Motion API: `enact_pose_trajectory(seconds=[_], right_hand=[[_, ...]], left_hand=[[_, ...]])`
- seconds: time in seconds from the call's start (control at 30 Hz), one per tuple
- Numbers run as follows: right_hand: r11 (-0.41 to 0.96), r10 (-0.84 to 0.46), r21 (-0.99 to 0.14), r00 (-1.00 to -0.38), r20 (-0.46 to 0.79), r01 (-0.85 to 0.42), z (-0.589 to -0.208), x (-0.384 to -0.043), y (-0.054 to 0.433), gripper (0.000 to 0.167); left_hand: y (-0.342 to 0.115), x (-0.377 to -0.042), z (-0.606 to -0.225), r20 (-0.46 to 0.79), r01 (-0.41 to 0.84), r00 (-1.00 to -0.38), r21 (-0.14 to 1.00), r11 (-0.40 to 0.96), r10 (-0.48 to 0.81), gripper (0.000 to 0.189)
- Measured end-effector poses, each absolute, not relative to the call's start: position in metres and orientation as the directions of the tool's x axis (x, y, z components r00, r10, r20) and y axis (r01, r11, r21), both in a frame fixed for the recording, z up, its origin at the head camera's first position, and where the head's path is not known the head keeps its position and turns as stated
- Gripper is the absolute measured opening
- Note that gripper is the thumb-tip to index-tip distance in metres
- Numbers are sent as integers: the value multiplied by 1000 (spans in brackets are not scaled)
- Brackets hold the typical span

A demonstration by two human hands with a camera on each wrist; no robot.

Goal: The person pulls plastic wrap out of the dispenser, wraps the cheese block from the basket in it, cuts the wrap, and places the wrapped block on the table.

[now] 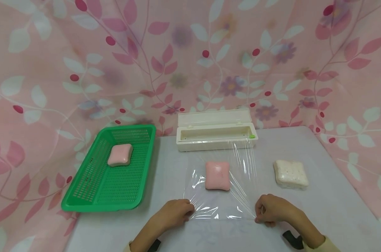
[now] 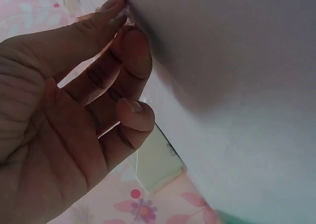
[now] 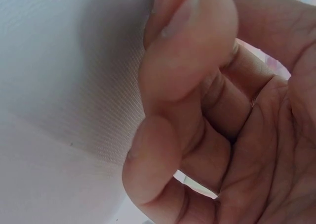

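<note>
A pink, pillow-shaped bar of soap (image 1: 217,175) lies on a sheet of clear plastic wrap (image 1: 203,211) spread over the table. My left hand (image 1: 175,212) pinches the wrap's near left corner between thumb and fingers. At the near right corner, my right hand (image 1: 274,209) pinches the same sheet. Creases run through the wrap from the right hand up toward the white wrap dispenser (image 1: 203,145), whose lid stands raised behind it. In the wrist views, the curled fingers of the left hand (image 2: 84,90) and the right hand (image 3: 212,110) stay close to the tabletop; the film barely shows there.
On the left stands a green plastic basket (image 1: 142,175) with another pink soap bar (image 1: 120,155) inside. A white block with a shiny, film-like surface (image 1: 291,173) lies at the right. A bright green slider (image 1: 252,136) sits on the dispenser. Floral cloth (image 1: 190,59) hangs behind the table.
</note>
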State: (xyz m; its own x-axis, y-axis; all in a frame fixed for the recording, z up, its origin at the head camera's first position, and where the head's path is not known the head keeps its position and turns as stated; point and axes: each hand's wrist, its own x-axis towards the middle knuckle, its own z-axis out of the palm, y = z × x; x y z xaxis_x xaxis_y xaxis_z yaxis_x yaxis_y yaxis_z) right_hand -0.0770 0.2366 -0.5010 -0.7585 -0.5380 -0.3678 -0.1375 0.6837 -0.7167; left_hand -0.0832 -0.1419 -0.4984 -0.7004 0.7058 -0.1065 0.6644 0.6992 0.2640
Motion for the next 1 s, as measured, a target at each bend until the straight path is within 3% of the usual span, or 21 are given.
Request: enact_pose_trajectory(seconds=[0.17,0.4,0.7,0.87,1.0], right_hand=[[679,-541,-720,-760,-361,-141,-502,-77,237,21],[675,-544,-724,-759,-358,-142,-502,-75,239,21],[653,-557,-746,-752,-353,-133,-503,-75,239,20],[657,-566,-738,-747,-348,-154,-502,-74,239,21],[656,-576,-731,-748,-328,-184,-497,-73,240,20]], left_hand=[[-144,-79,-500,-65,675,-703,253,693,709,23],[-147,-69,-497,-112,662,-707,243,709,698,29],[-147,-63,-496,-2,693,-712,153,704,702,24],[-152,-63,-494,-70,659,-732,183,730,678,27],[-157,-67,-492,-41,665,-726,211,716,686,36]])
